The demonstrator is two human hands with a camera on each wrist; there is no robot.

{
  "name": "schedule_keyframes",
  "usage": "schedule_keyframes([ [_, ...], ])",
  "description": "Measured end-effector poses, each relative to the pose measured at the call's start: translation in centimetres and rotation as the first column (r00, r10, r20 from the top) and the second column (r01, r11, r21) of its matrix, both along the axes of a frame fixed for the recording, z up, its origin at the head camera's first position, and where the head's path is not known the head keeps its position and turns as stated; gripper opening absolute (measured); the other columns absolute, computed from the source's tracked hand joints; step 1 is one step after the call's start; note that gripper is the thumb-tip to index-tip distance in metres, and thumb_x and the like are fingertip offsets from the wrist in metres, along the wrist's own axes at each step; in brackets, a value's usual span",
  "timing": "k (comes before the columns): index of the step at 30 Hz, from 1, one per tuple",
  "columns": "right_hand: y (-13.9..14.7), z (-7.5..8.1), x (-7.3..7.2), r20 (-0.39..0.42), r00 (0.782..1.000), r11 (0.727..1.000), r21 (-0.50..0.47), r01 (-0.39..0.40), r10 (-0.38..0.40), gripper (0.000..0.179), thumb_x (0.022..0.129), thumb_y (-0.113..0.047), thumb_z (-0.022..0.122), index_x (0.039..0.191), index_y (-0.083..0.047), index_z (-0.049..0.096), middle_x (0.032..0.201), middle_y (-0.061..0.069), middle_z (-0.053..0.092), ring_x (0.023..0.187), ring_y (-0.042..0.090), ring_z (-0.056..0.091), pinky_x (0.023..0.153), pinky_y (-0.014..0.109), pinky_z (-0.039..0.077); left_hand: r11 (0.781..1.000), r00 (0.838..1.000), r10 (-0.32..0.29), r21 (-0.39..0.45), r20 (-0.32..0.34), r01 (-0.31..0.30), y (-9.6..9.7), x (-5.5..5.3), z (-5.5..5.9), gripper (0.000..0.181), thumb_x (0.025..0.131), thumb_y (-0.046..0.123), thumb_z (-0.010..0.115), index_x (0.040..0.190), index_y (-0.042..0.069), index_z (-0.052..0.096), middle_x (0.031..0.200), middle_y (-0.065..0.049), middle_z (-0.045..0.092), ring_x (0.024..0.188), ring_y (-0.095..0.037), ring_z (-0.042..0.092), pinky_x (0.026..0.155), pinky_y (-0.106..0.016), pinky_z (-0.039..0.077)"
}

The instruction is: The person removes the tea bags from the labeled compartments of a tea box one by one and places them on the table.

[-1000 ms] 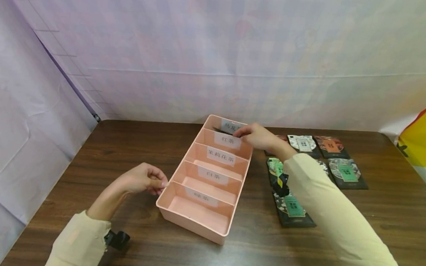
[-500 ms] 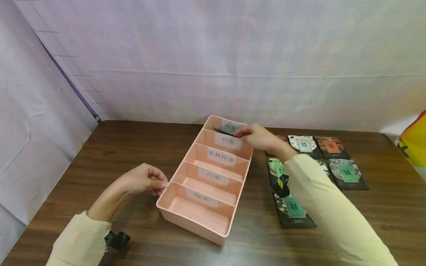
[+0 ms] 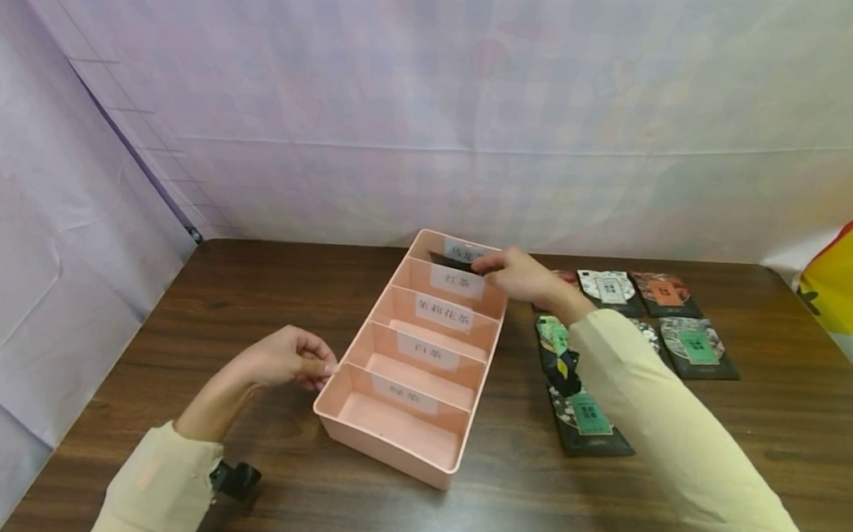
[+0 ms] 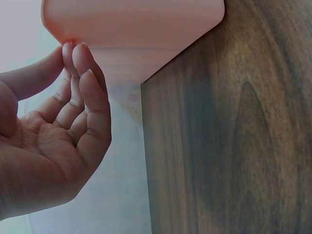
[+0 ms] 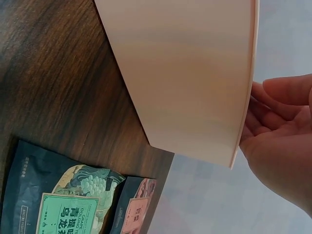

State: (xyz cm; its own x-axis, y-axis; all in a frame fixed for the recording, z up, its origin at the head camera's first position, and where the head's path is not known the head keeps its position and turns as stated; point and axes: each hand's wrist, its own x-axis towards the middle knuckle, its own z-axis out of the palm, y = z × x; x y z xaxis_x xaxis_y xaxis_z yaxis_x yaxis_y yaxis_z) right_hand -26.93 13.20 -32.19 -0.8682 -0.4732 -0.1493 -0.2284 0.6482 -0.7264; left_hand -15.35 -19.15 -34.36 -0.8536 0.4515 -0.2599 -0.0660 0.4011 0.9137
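Observation:
A pink divided box (image 3: 382, 453) lies slanted on the table, its compartments marked by white labels. At its near left rim, my left hand (image 3: 286, 357) pinches the edge between thumb and fingertips; the left wrist view shows this hand (image 4: 63, 117) at the box (image 4: 141, 24). My right hand (image 3: 519, 275) reaches over the far right rim into the rearmost compartment. There a dark flat tea packet (image 3: 451, 262) lies at its fingertips. In the right wrist view the box wall (image 5: 190, 83) hides the fingertips of my right hand (image 5: 282, 126), so its grip on the packet does not show.
Several tea packets lie right of the box, among them a white-labelled one (image 3: 608, 289), an orange-labelled one (image 3: 667, 293) and green-labelled ones (image 3: 697, 347). The right forearm (image 3: 656, 401) crosses above some of them. A patterned cloth (image 3: 482, 137) hangs behind the table (image 3: 260, 278).
My right hand has shifted very slightly to the right, and more of the dark tea packet shows in the rear compartment. My left hand and the box have stayed in place.

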Motion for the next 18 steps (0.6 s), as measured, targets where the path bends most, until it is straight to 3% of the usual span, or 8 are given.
schedule_keyframes([
  [18,0.65,0.31,0.04,0.048,0.996,0.997,-0.017,0.075,-0.074,0.042,0.092,-0.002,0.037,0.133,0.005,0.041,0.132,0.024,0.043,0.122,0.036,0.039,0.096,0.046,0.036,1.0,1.0,0.018,-0.013,0.005,-0.018,-0.13,-0.03,-0.06,0.014,0.085,-0.005,0.055,0.088,-0.018,0.056,0.066,-0.004,0.06,0.06,-0.011,0.057,0.058,-0.028,0.051],
])
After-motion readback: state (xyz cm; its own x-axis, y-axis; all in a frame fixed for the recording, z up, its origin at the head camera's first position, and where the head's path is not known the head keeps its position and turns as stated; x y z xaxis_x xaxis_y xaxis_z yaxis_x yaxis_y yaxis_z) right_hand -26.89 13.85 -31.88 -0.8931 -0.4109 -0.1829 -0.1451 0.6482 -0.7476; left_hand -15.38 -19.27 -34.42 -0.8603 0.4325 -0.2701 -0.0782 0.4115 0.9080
